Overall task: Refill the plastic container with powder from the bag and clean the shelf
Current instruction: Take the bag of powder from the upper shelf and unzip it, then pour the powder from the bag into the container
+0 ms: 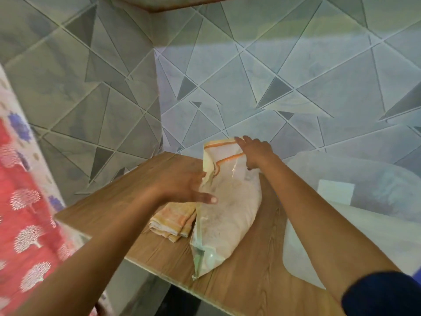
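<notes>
A clear plastic bag [225,215] with an orange stripe near its top holds pale powder and lies tilted on the wooden shelf [141,185]. My left hand [184,183] presses against the bag's left side near the top, thumb on the plastic. My right hand [256,152] holds the folded top edge of the bag from the right. A large translucent plastic container [355,201] with a white label stands on the shelf to the right of the bag, partly behind my right forearm.
A folded yellow-orange cloth [173,221] lies on the shelf just left of the bag, under my left wrist. Grey tiled walls meet in a corner behind the shelf. A red patterned curtain [27,213] hangs at the left. Another shelf edge shows at the top.
</notes>
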